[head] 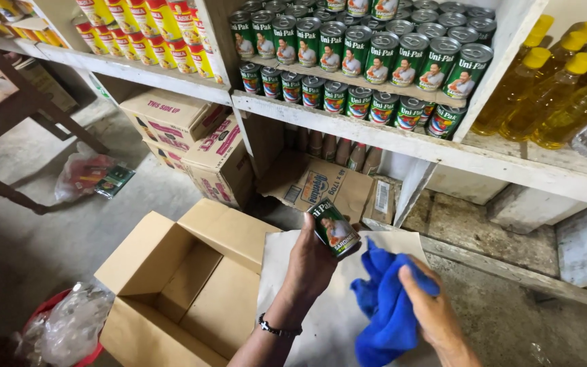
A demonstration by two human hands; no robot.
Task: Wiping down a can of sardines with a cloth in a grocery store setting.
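Observation:
My left hand [310, 261] is closed around a small green tin can [334, 228] with a picture label, held tilted over a sheet of grey paper [327, 319]. A dark bracelet sits on that wrist. My right hand [433, 306] grips a bright blue cloth [385, 306] just to the right of the can, not touching it. Directly above, white wooden shelves [348, 129] carry several rows of the same green cans [368, 61].
An open brown cardboard box [178, 285] stands on the concrete floor at my left. Closed cartons [191, 136] are stacked under the shelf. Yellow-capped oil bottles [558, 88] fill the right shelf; red-and-yellow cans [151, 34] the left. A red basin with plastic [69, 326] sits bottom left.

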